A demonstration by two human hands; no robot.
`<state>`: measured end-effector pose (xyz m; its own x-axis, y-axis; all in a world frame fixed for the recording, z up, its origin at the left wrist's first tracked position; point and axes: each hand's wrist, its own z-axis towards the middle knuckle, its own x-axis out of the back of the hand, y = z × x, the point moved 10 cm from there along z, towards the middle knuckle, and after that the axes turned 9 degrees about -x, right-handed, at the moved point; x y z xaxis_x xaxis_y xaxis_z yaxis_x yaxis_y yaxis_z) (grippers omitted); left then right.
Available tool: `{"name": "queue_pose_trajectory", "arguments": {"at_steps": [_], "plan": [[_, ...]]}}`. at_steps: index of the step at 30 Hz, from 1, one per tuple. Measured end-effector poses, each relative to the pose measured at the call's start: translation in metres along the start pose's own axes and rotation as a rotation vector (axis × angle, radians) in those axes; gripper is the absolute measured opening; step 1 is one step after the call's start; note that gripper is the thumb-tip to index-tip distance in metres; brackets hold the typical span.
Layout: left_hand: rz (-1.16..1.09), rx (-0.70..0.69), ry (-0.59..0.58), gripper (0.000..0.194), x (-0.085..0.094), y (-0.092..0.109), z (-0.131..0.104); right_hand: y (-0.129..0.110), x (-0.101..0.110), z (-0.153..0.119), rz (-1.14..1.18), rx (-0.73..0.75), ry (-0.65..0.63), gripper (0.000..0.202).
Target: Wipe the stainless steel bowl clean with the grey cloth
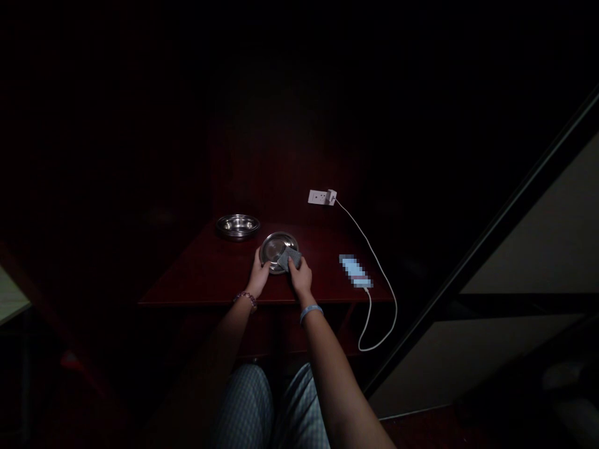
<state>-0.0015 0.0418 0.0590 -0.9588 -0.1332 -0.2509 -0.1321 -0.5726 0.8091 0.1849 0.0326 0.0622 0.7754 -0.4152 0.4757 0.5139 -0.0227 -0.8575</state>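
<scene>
A shiny round metal bowl (274, 248) is tilted up above the dark red desk. Gripping its left rim is my left hand (258, 274), thumb on the near edge. In my right hand (301, 274) is a grey cloth (289, 257), pressed against the lower right inside of the bowl. The fingers of my right hand are partly hidden behind the cloth and the rim. Further back on the left, a stack of similar metal bowls (238, 227) rests on the desk.
The dark red desk (196, 284) ends at a front edge just above my knees. To the right lies a phone-like device (355, 271), blurred out, with a white cable (395, 305) looping past the edge to a charger in the wall socket (318, 197). Surroundings are very dark.
</scene>
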Motion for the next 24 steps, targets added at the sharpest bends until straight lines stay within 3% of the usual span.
{"name": "queue_pose_trajectory", "arguments": {"at_steps": [7, 24], "plan": [[-0.029, 0.047, 0.023, 0.057, 0.001, -0.002, -0.001, 0.001, -0.003, -0.001, -0.104, -0.066, -0.042, 0.044], [-0.111, 0.225, 0.07, 0.036, 0.001, -0.013, -0.007, 0.012, -0.004, 0.006, 0.055, -0.089, -0.034, 0.045]]}}
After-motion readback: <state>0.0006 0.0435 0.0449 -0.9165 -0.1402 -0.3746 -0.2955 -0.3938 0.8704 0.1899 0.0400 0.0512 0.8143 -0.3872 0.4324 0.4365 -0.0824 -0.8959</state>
